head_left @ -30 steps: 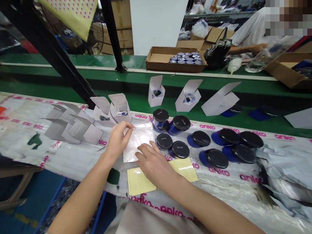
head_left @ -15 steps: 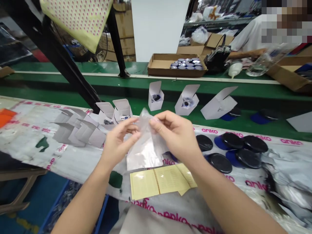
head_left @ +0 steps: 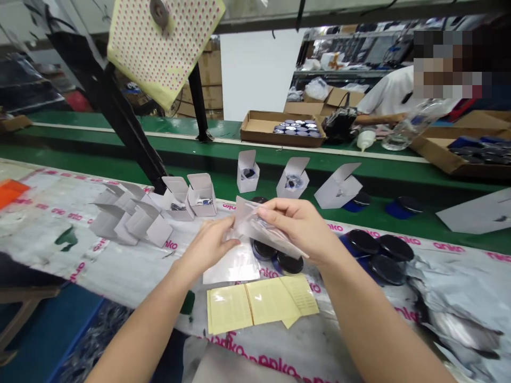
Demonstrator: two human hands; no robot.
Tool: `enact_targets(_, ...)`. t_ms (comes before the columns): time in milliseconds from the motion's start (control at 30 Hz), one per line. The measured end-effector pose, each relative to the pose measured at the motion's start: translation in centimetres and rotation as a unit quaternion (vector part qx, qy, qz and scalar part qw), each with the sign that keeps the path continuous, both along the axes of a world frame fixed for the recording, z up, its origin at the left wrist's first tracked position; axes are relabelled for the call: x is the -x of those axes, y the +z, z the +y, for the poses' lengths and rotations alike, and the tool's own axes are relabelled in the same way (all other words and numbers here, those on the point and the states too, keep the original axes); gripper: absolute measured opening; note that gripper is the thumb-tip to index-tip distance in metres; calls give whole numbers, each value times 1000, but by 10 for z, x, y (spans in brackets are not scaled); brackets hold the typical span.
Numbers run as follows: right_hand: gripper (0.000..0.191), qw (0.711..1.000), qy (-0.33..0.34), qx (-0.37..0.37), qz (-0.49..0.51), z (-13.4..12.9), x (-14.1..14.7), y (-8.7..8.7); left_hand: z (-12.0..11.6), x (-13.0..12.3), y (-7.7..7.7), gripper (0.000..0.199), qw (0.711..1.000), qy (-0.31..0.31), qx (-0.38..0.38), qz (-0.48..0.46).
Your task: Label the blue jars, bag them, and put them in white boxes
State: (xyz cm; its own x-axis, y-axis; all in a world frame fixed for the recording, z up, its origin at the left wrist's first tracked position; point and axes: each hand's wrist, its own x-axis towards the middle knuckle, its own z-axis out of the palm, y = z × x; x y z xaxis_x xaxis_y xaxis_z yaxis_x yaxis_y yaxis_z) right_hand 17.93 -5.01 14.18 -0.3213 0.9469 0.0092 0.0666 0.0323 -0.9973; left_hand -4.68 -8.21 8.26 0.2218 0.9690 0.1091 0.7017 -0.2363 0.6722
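My right hand (head_left: 297,226) pinches a clear plastic bag (head_left: 275,237), tilted and creased, above the table. Beside it, my left hand (head_left: 209,239) has its thumb and fingers at the bag's left side, also gripping the plastic. Below the left hand shows a flat, shiny plastic sheet or bag (head_left: 231,267); whether it is separate from the held one I cannot tell. Yellow printed leaflets (head_left: 229,307) lie just in front. Under and behind the hands sit round dark-lidded blue containers (head_left: 290,263), partly hidden by the plastic and right hand.
Open white boxes stand left (head_left: 107,221) and along the green ledge (head_left: 293,180); some hold items. More dark-lidded containers (head_left: 385,268) and grey plastic wrapping (head_left: 459,298) lie right. A cardboard tray (head_left: 255,125) of round containers is behind. A person in a white sleeve (head_left: 385,96) sits opposite.
My right hand has drawn its plastic to the right, tilting it away from the flat piece under my left hand. The camera view has shifted, showing more of the area above.
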Motion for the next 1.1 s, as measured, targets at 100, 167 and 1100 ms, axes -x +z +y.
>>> enact_targets(100,34,987,-141,-70,-32,3,-8,4,3,6,-19,24,999,16,43,18)
enact_targets(167,35,986,-158,-53,-12,3,-11,5,0,12,-19,22,999,44,18,7)
enact_targets(1100,18,880,-24,-442,-173,-57,47,-41,-36,-22,20,46,794,130,187,-564)
